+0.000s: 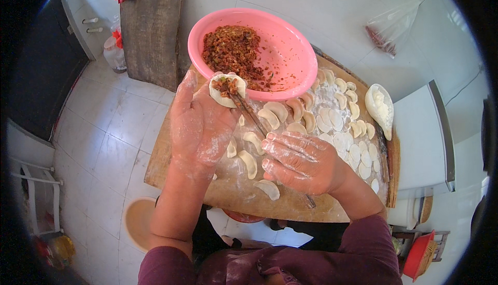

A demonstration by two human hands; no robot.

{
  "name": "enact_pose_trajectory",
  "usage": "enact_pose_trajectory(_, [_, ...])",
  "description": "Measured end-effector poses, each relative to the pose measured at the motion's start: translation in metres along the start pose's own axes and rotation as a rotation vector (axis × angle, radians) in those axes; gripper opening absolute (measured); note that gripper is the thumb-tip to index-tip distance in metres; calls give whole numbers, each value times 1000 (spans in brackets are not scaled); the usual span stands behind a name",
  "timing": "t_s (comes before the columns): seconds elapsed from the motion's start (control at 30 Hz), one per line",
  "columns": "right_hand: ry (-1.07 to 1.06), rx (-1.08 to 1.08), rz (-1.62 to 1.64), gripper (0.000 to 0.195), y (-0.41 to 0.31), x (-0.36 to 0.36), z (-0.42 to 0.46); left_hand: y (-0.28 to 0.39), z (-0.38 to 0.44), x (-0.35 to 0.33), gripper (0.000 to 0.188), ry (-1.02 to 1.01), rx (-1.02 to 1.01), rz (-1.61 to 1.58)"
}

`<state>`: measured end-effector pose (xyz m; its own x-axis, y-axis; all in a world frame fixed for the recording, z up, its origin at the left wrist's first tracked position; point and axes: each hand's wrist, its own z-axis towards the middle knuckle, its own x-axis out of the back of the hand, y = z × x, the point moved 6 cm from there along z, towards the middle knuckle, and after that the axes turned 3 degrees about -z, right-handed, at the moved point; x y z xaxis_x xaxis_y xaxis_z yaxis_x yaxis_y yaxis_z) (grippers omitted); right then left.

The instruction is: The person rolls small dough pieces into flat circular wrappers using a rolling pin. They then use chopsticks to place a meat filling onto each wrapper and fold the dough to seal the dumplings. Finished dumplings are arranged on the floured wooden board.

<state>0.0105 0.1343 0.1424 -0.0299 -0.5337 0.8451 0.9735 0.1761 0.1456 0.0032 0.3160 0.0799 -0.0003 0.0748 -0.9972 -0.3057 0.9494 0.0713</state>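
On the raised fingers of my left hand point(204, 125) lies a round dough wrapper point(220, 100), with chopped filling point(225, 86) on it. My right hand point(301, 162) grips a pair of chopsticks point(253, 117), whose tips touch that filling. Beyond both hands a pink plastic basin point(288, 47) holds more reddish-brown filling point(231, 45), heaped at its left. Folded dumplings point(248, 164) lie about my right hand and across the floured wooden board point(237, 195). Flat dough wrappers point(355, 152) overlap in a group to the right. Flour coats both hands.
A bowl of flour point(381, 108) sits at the board's right edge, above a straw brush point(393, 168). Behind at left, a dark wooden board point(151, 32) leans on the wall. A clear bag point(393, 32) hangs at upper right. A round tan container point(140, 221) is below the board, left.
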Motion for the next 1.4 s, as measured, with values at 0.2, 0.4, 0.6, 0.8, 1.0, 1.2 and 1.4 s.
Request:
enact_pose_trajectory(0.2, [-74, -35, 17, 25, -6, 10, -5, 4, 1, 2, 61, 4, -19, -18])
enact_pose_trajectory(0.4, [54, -259, 298, 21, 19, 41, -13, 6, 1, 6, 60, 6, 8, -10])
enact_pose_trajectory(0.6, [388, -572, 577, 21, 68, 41, -28, -2, 3, 4, 60, -29, 55, -90])
enact_pose_trajectory(0.8, [500, -735, 944, 33, 107, 25, -38, -3, 4, 9, 59, -68, 92, -101])
enact_pose_trajectory(1.0, [524, -778, 1036, 31, 117, 31, -46, -2, 5, 10, 60, -69, 96, -65])
enact_pose_trajectory(1.2, [567, -833, 1166, 28, 132, 14, -29, -3, 4, 13, 60, -90, 111, -86])
enact_pose_trajectory(1.4, [549, -820, 1168, 28, 149, 19, -41, -4, 2, 6, 53, 25, 60, 11])
